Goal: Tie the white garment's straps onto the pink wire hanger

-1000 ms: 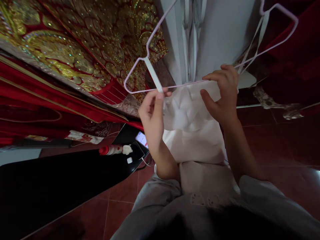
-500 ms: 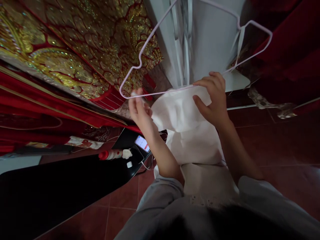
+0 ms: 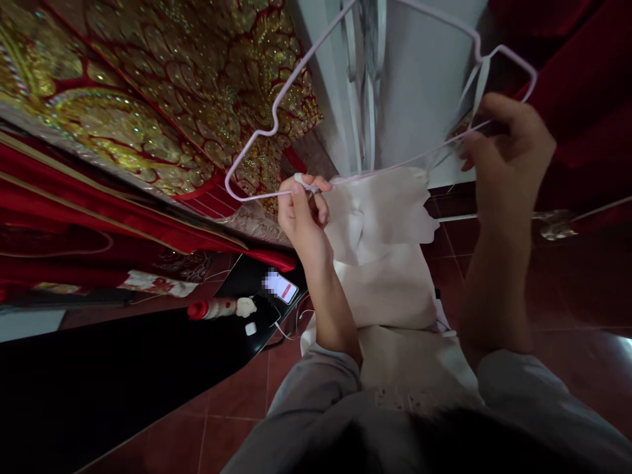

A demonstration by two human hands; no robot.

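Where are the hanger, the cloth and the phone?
hanger [image 3: 395, 166], head view, on its bottom bar
cloth [image 3: 380, 263], head view, on its middle fold
phone [image 3: 285, 288], head view, on its lit screen

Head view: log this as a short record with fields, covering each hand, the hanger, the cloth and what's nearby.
left hand: fingers pinch the lower bar of the hanger, near its left end
right hand: closed on the hanger's right end, beside a white strap
white garment: hangs below the bar, between the forearms
left of hands: red and gold embroidered fabric
black table: phone and red-capped bottle on it
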